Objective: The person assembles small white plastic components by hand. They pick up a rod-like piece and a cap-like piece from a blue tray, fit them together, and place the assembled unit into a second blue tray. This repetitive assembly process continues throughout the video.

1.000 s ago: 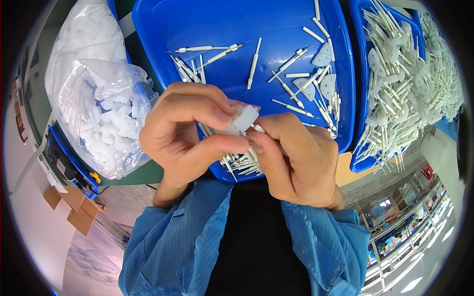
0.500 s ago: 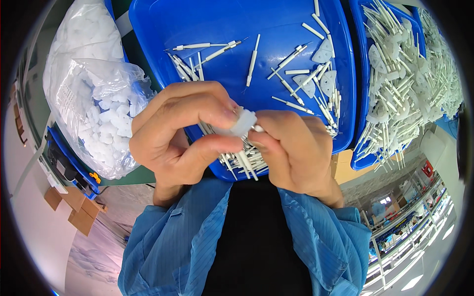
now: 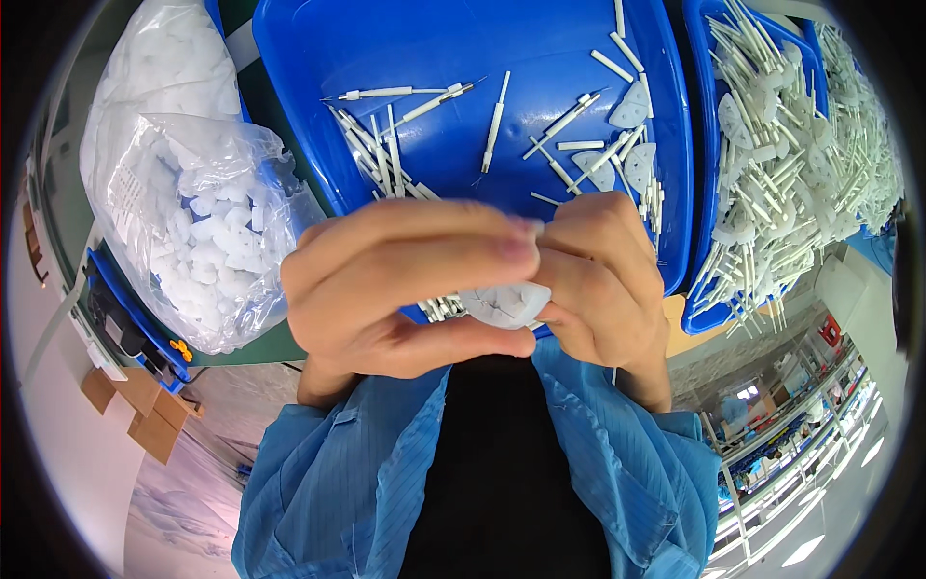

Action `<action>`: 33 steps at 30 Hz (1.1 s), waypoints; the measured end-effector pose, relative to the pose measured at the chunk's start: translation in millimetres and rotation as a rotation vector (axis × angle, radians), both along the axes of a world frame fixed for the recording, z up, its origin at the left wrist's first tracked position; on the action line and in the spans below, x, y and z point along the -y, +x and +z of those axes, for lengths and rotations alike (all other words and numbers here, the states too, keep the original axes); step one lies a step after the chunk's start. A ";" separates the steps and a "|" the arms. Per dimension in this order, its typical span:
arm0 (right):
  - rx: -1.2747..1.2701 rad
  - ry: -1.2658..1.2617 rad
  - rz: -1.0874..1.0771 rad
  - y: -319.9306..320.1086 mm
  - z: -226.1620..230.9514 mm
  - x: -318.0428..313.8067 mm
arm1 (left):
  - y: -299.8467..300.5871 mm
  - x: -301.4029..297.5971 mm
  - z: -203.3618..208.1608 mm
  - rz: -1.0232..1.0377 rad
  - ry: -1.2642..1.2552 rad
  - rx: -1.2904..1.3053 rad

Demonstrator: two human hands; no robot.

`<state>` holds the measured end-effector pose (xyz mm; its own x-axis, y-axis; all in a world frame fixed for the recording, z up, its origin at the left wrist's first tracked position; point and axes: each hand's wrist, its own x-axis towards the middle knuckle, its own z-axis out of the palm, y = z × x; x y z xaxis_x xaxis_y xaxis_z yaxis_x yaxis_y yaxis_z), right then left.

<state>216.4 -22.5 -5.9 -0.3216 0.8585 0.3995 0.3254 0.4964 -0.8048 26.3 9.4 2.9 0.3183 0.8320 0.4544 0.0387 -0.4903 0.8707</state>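
Observation:
A translucent white plastic piece (image 3: 503, 305), fan-shaped with thin dark wires on its face, sits between my two hands above the near part of a blue tray (image 3: 424, 43). My left hand (image 3: 400, 289) curls around it, the thumb along its near edge and the fingers arched over it, their tips blurred. At the piece's right end, the bent fingers and thumb of my right hand (image 3: 598, 280) pinch it. Part of the piece is hidden behind the fingers. Several thin white rods (image 3: 444, 307) lie in the tray below.
To the left stands a clear bag (image 3: 207, 241) of small white plastic pieces. More white rods and fan-shaped plates (image 3: 639, 166) lie along the tray's right side. Another blue tray (image 3: 709, 193), heaped with rods and plates, is farther right. An orange item (image 3: 180, 349) is at lower left.
The white piece has turned so its wired face shows and has moved slightly right and nearer. My left fingers have stretched rightward over it, closer to my right hand.

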 end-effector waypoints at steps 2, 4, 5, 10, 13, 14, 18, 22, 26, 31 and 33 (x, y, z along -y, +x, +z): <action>-0.002 0.007 -0.030 -2.3 -1.8 -0.3 | -1.7 -0.1 -2.0 -0.023 0.038 -0.007; 0.020 0.003 -0.042 -1.4 -2.2 -1.0 | 0.6 3.4 -0.5 0.039 0.021 -0.005; 0.036 -0.002 -0.046 -0.9 -2.2 -1.1 | 0.0 3.6 -1.5 0.039 0.035 -0.014; 0.176 0.010 -0.075 -0.5 1.9 -0.5 | -3.0 0.0 -10.0 0.023 0.139 -0.037; 0.246 -0.024 -0.048 4.6 5.9 1.6 | -5.8 5.5 -4.9 0.008 0.038 -0.075; 0.273 -0.037 -0.035 6.3 8.9 2.5 | -9.3 3.0 -7.2 -0.026 0.124 -0.075; 0.220 -0.076 0.002 7.2 24.2 -0.7 | -5.5 7.9 -16.9 0.014 0.302 0.030; 0.073 -0.222 -0.058 -5.4 40.8 -1.2 | -11.3 10.8 -6.3 -0.006 0.468 -0.161; -0.029 -0.264 -0.172 -20.6 31.8 6.2 | -6.1 17.3 -5.7 0.160 0.408 -0.197; -0.221 -0.418 -0.136 -6.2 32.5 10.1 | -6.0 6.3 -13.4 -0.029 0.460 -0.101; -0.297 -0.486 -0.142 4.9 41.4 11.0 | -3.6 5.7 -22.5 0.033 0.468 0.059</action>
